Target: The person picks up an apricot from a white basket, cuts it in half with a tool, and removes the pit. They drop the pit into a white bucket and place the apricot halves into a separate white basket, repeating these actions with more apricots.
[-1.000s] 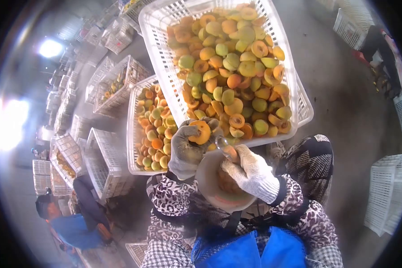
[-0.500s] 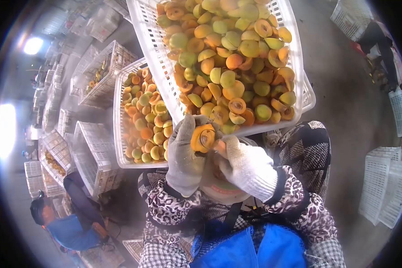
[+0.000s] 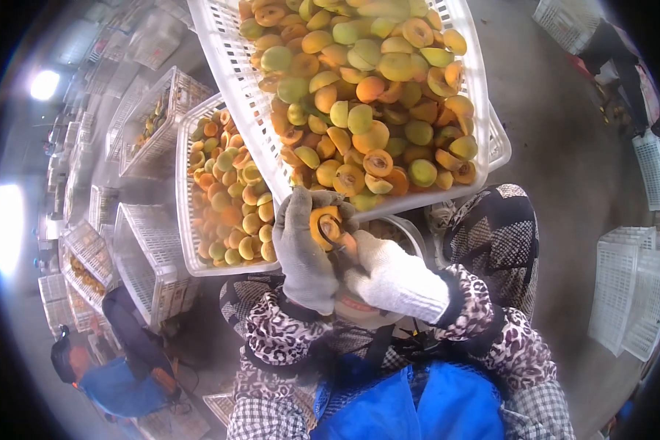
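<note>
My left hand [image 3: 304,249], in a greyish work glove, is closed around a halved apricot [image 3: 320,220], its cut face turned towards my right hand. My right hand [image 3: 396,275], in a white knit glove, grips a small coring tool with a dark curved loop [image 3: 335,233]. The loop lies against the fruit's cut face; fingers hide most of the handle. Just beyond both hands stands a white crate [image 3: 484,139] heaped with apricot halves [image 3: 374,136]. Below the hands, a pale bucket [image 3: 411,235] sits between my knees, its contents mostly hidden.
A second white crate [image 3: 188,242] of apricot halves stands at left, partly behind the first. Further left are more crates [image 3: 150,257] and a seated person in blue [image 3: 121,381]. Stacked crates [image 3: 627,293] stand at right, and another person's dark-clothed leg [image 3: 616,51] shows at upper right.
The loop has moved across the apricot's cut face, and its dark curve now stands out at the fruit's right side. My right hand has shifted slightly down and left. The view has tilted a little.
</note>
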Motion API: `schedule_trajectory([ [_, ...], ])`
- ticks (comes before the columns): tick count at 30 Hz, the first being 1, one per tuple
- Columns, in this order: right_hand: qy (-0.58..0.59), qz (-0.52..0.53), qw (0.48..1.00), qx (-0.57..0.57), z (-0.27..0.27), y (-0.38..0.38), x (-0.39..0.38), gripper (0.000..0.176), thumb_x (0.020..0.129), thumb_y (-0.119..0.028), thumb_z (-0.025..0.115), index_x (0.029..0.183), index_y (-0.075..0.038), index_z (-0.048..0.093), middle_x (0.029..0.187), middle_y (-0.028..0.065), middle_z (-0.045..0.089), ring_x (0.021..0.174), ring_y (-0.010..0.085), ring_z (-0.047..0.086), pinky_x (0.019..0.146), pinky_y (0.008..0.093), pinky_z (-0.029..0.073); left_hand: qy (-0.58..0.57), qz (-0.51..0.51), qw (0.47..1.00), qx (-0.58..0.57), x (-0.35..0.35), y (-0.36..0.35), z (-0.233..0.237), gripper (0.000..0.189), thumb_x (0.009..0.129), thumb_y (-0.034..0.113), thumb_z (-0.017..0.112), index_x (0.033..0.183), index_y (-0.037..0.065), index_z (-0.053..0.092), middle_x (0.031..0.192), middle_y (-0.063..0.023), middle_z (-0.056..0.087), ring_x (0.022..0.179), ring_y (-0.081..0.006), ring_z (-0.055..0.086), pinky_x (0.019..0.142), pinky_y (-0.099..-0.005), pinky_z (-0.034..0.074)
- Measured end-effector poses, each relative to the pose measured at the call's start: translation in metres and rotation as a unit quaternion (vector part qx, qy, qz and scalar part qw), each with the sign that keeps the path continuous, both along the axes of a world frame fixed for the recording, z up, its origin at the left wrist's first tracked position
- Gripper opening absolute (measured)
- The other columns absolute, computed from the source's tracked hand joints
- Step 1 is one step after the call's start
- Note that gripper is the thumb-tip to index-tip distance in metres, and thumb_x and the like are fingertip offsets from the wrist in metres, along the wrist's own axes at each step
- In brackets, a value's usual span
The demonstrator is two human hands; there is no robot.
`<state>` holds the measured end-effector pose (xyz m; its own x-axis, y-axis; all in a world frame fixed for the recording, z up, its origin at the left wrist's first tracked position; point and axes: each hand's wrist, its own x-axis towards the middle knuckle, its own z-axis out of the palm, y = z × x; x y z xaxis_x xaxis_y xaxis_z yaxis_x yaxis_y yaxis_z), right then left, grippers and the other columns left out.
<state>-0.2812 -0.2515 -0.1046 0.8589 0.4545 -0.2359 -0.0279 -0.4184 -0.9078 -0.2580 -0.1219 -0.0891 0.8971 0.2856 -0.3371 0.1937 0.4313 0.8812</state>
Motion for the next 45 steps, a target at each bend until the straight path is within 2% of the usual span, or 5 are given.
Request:
schedule_trajectory([
  [5, -0.038, 0.01, 0.994, -0.105, -0.015, -0.009, -0.003, 0.024, 0.085, -0.022, 0.064, 0.101, -0.006, 0.058, 0.086, 0.0129, 0.064, 0.077, 0.0273, 0.066, 0.067, 0.0359, 0.053, -0.134, -0.217, 0.863, 0.437, -0.001, 0.018, -0.013, 0.021, 0.096, 0.017, 0.051, 0.102, -0.003, 0.056, 0.083, -0.0125, 0.065, 0.074, -0.0204, 0.064, 0.066, -0.0294, 0.052],
  [10, -0.127, 0.028, 0.97, -0.207, -0.003, -0.016, -0.004, 0.019, 0.089, -0.02, 0.057, 0.103, -0.007, 0.058, 0.086, 0.012, 0.063, 0.081, 0.0265, 0.066, 0.069, 0.0369, 0.053, -0.02, -0.168, 0.985, 0.028, -0.007, 0.016, -0.006, 0.017, 0.094, 0.009, 0.053, 0.106, -0.003, 0.056, 0.093, -0.0131, 0.066, 0.081, -0.0226, 0.064, 0.07, -0.0318, 0.053],
  [26, 0.324, 0.032, 0.925, 0.197, 0.004, -0.014, 0.001, 0.026, 0.088, -0.025, 0.056, 0.1, -0.003, 0.056, 0.074, 0.0153, 0.063, 0.066, 0.0323, 0.064, 0.06, 0.0397, 0.051, 0.032, -0.08, 0.991, 0.103, -0.006, -0.002, -0.001, 0.039, 0.098, 0.032, 0.043, 0.085, -0.002, 0.059, 0.076, -0.0148, 0.063, 0.067, -0.022, 0.062, 0.062, -0.0307, 0.052],
  [32, -0.114, -0.034, 0.99, -0.08, -0.013, -0.009, -0.014, 0.015, 0.087, -0.016, 0.056, 0.098, -0.005, 0.055, 0.072, 0.0146, 0.062, 0.063, 0.0325, 0.064, 0.055, 0.0403, 0.05, 0.031, -0.117, 0.992, 0.024, -0.004, 0.003, 0.009, 0.035, 0.1, 0.026, 0.045, 0.091, -0.004, 0.058, 0.077, -0.0139, 0.062, 0.07, -0.0195, 0.061, 0.065, -0.0285, 0.052],
  [45, -0.001, -0.067, 0.997, 0.022, -0.03, -0.011, -0.019, 0.022, 0.096, -0.023, 0.051, 0.105, -0.004, 0.055, 0.078, 0.014, 0.063, 0.068, 0.0283, 0.064, 0.06, 0.037, 0.051, -0.082, -0.17, 0.929, 0.318, -0.004, 0.005, -0.007, 0.02, 0.098, 0.014, 0.05, 0.104, -0.004, 0.056, 0.083, -0.013, 0.066, 0.074, -0.0223, 0.067, 0.068, -0.0308, 0.055],
])
